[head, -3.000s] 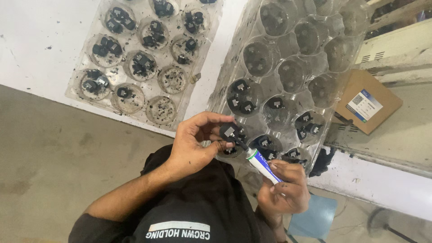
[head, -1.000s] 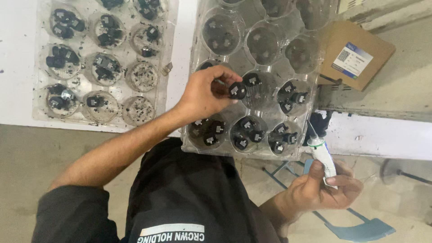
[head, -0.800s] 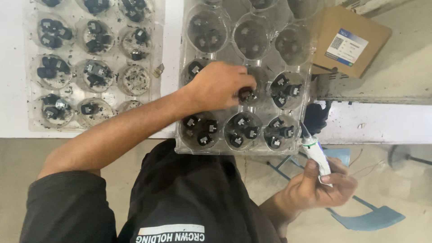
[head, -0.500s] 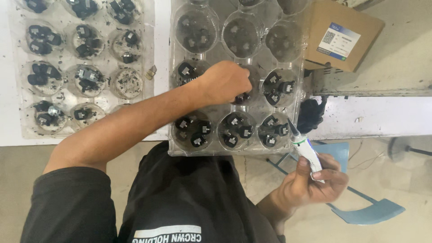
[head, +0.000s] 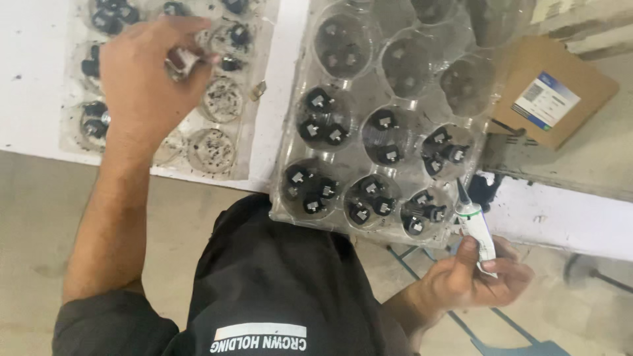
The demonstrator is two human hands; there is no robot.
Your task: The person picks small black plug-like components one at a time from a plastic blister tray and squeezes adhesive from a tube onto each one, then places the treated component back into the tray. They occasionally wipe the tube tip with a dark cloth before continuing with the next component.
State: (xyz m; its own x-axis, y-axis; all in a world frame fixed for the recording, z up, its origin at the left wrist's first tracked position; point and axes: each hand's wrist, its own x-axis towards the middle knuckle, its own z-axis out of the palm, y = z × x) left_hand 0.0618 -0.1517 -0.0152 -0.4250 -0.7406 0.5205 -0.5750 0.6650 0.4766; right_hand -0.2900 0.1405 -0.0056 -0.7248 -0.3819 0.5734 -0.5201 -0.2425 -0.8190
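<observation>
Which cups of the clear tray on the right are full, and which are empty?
Partly full. In the clear tray, the six near cups hold black parts; the far row's cups look empty.

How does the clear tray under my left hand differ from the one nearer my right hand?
The left tray lies flat on the white table; the right tray overhangs its edge. The left tray's near cups look empty and speckled with dark bits; the right tray's near cups hold black parts, its far cups empty. The left hand reaches over the left tray; the right hand holds a tube beside the right one. Both are clear plastic.
</observation>
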